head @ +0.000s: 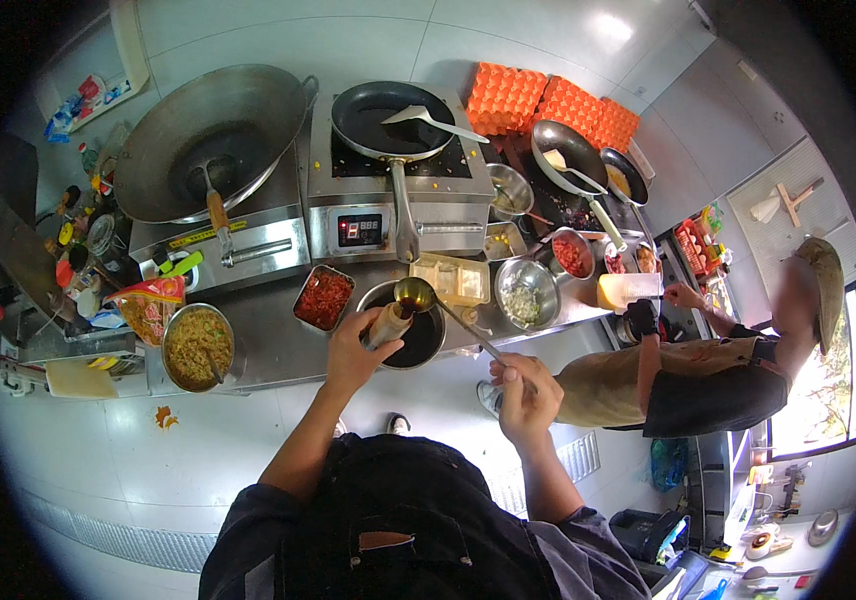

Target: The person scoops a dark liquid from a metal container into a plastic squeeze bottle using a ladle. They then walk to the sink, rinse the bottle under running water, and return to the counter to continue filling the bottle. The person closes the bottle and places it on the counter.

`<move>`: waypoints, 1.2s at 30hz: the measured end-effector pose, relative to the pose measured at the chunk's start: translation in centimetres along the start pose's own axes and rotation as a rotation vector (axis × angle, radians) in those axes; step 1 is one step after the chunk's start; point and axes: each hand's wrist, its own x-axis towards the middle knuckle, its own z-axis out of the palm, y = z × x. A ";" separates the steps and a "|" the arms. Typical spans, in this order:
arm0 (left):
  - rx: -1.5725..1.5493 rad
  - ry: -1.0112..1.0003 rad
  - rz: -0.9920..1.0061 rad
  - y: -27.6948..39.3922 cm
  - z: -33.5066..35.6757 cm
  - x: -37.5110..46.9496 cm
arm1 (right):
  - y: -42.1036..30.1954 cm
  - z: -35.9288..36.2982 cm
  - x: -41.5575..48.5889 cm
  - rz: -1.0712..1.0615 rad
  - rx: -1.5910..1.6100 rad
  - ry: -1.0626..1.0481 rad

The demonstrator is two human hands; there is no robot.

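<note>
My left hand [357, 343] grips a squeeze bottle [387, 328], its top under the edge of a metal ladle [417, 291]. Dark liquid sits in the ladle's bowl, close to the bottle's mouth. The ladle's long handle runs down to my right hand [527, 390], closed around its end. Directly below both is a round metal pot [428, 346] with dark contents, partly hidden by the bottle and my left hand. Left of the pot stands a square metal tin [324, 298] of chopped red food. Behind the ladle lies a translucent divided container [452, 277].
A large wok [207, 142] and a frying pan [390, 120] with a spatula occupy the cookers. A bowl of chopped food [198, 347] stands left, a bowl of pale pieces [527, 292] right. Orange egg trays [507, 97] are stacked behind. Another person [690, 375] works at the right.
</note>
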 end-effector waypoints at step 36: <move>0.025 -0.005 0.009 -1.0 0.2 -0.3 | 8.7 3.6 -2.8 0.621 0.291 0.131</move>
